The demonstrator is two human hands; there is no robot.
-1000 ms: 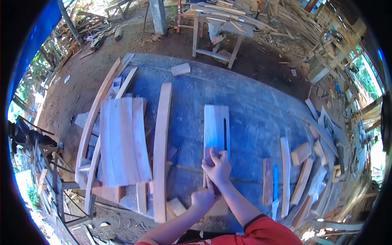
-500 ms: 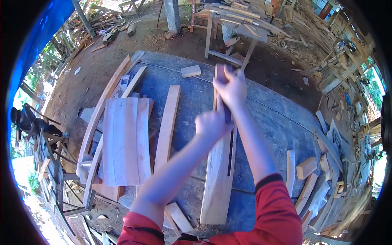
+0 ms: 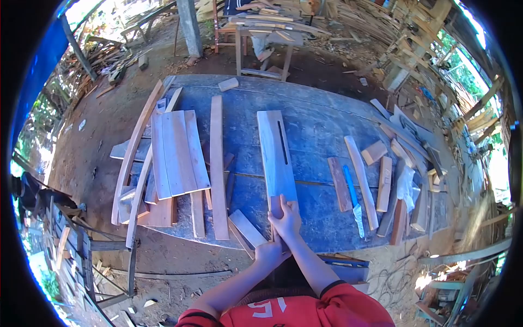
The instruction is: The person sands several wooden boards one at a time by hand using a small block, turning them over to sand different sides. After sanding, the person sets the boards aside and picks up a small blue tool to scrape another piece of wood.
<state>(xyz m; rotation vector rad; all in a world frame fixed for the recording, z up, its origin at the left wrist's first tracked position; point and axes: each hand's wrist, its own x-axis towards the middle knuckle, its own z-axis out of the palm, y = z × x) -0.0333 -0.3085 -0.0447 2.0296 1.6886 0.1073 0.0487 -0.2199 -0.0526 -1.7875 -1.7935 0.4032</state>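
Note:
On the blue table lies a long pale plank (image 3: 269,158) with a narrow dark slot cut through its far half. A brown wooden block (image 3: 276,204) rests lengthwise along the plank's near end. My right hand (image 3: 286,220) is closed around the block's front part, its thumb and fingers to either side. Behind it, close to my body, my left hand (image 3: 269,252) is closed at the block's rear end. My wrists are close together, and my hands cover much of the block and the plank's near end.
To the left are a panel of joined boards (image 3: 177,152), a long strip (image 3: 218,169) and curved strips. A small offcut (image 3: 248,228) lies beside my left hand. At right are a blue-handled tool (image 3: 353,199) and several wood pieces. Across the yard, a person (image 3: 245,6) is at another bench.
Both hands have drawn the block back along the plank from its far part to its near end. The slot now shows in full. The camera view has shifted, showing more of the table.

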